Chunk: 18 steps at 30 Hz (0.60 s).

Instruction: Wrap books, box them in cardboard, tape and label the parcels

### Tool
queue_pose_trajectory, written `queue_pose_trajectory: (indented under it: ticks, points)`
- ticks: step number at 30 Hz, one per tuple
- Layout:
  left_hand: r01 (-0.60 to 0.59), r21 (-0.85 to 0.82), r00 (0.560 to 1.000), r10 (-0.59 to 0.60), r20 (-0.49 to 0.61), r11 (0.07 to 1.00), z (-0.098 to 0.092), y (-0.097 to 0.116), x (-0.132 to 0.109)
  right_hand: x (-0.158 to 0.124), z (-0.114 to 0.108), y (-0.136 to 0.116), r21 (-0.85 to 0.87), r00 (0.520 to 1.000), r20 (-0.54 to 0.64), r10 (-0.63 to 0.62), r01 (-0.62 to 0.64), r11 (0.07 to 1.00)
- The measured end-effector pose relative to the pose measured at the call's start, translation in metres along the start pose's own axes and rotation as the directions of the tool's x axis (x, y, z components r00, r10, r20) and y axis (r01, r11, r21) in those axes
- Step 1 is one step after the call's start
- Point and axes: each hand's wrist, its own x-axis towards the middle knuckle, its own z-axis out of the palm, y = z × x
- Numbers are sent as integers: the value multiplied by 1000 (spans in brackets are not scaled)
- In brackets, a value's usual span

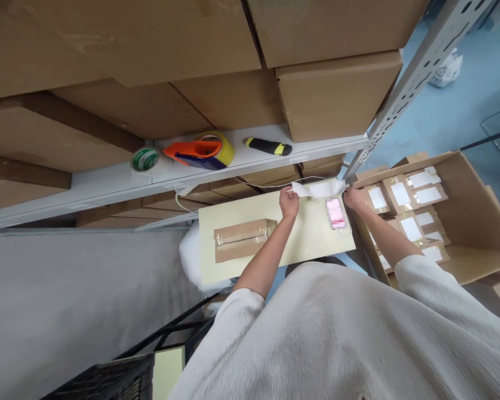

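A strip of white paper [319, 190], slightly curled, stretches between my hands above the far edge of a pale yellow tabletop. My left hand [289, 203] is closed on its left end. At the strip's right end my right hand [351, 196] is closed as well, its fingertips partly hidden. Just below the strip lies a phone [335, 214] with a pink, blurred screen. A small taped cardboard box [244, 239] rests on the tabletop [306, 233] to the left of my left forearm.
On the shelf [250, 158] beyond lie a tape roll [145, 160], an orange tape dispenser [202, 150] and a black-and-yellow utility knife [269, 146]. Stacked cartons [337, 94] fill it. At right, a large open carton [479, 205] holds several labelled boxes, beside a metal post [412, 83].
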Motion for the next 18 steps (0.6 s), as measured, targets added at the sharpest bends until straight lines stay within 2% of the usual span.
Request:
queue_pose_trajectory:
  ticks: [6, 10, 14, 18]
  points:
    - [-33, -23, 998, 34, 48, 999, -10, 13, -14, -15, 0, -3, 42, 998, -58, -39, 42, 998]
    - [-15, -73, 998, 19, 54, 997, -22, 24, -27, -28, 8, -19, 147, 975, -114, -189, 204, 968]
    - [4, -143, 1000, -1, 26, 990, -46, 34, -41, -48, 25, -45, 335, 895, -174, -410, 446, 830]
    - [-4, -212, 1000, -1, -20, 977, -79, 39, -54, -76, 43, -79, 505, 806, -185, -562, 569, 649]
